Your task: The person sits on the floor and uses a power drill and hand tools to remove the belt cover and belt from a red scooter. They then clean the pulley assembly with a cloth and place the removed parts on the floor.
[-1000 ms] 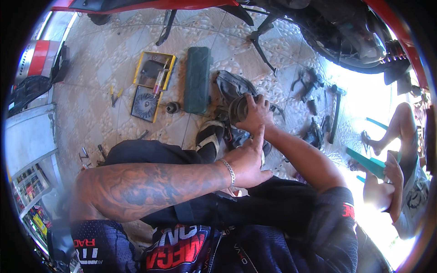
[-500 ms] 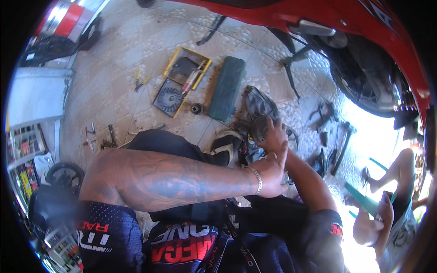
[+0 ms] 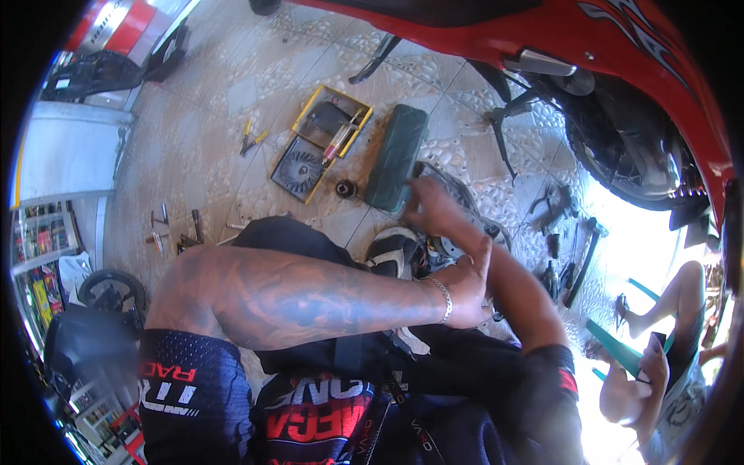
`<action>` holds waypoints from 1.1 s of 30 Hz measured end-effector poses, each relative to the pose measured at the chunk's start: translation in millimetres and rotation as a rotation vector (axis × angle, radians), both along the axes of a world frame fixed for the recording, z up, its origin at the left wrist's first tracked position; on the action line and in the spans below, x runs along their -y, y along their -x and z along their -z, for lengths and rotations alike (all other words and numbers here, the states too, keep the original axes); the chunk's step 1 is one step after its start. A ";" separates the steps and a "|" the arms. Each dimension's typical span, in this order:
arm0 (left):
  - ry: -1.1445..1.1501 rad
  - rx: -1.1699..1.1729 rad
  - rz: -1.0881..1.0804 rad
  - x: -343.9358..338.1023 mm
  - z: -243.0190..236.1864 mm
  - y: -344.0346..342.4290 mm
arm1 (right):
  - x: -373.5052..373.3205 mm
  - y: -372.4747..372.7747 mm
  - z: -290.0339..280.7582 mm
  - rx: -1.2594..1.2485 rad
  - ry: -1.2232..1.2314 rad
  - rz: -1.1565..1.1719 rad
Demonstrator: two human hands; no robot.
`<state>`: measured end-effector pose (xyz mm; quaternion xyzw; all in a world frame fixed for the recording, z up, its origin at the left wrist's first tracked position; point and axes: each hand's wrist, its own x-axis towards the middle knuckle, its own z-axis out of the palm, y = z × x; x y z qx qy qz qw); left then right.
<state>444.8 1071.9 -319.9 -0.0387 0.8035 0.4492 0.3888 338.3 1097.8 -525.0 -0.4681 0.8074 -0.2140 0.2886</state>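
My left hand (image 3: 465, 292), with a chain bracelet at the wrist, lies low over a dark mechanical assembly (image 3: 443, 249) on the floor. One finger of it is stretched out beside my right forearm; the others are partly hidden. Blurred by motion, my right hand (image 3: 435, 208) is over the far part of the assembly, beside the near end of a long green case (image 3: 397, 159). Whether it holds anything cannot be made out. A white and black shoe (image 3: 394, 252) shows left of the assembly. Near the case sits a small dark round part (image 3: 346, 188).
An open yellow-edged box (image 3: 322, 139) and pliers (image 3: 252, 139) lie beyond the case. Hand tools (image 3: 177, 229) are at left, a hammer (image 3: 587, 260) at right. A red motorcycle (image 3: 496, 35) stands at the far right. Another person (image 3: 643, 372) sits at right.
My right hand has moved left and away from me, off the dark round metal disc it was on; that disc no longer shows. My left hand has barely moved.
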 end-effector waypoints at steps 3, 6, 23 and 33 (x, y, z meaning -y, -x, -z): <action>0.089 0.029 0.049 10.3 -1.0 2.9 | 58.2 -53.6 35.5 0.072 0.069 -0.021; 0.111 -0.008 0.023 24.3 -0.8 1.3 | 108.4 -93.6 62.5 -0.142 0.178 -0.051; -0.056 -0.184 -0.104 25.7 -15.4 5.1 | -74.4 10.6 -61.6 -0.041 0.117 0.279; -0.004 -0.174 -0.148 14.1 -3.9 0.7 | -129.5 7.1 -43.8 0.034 -0.201 0.491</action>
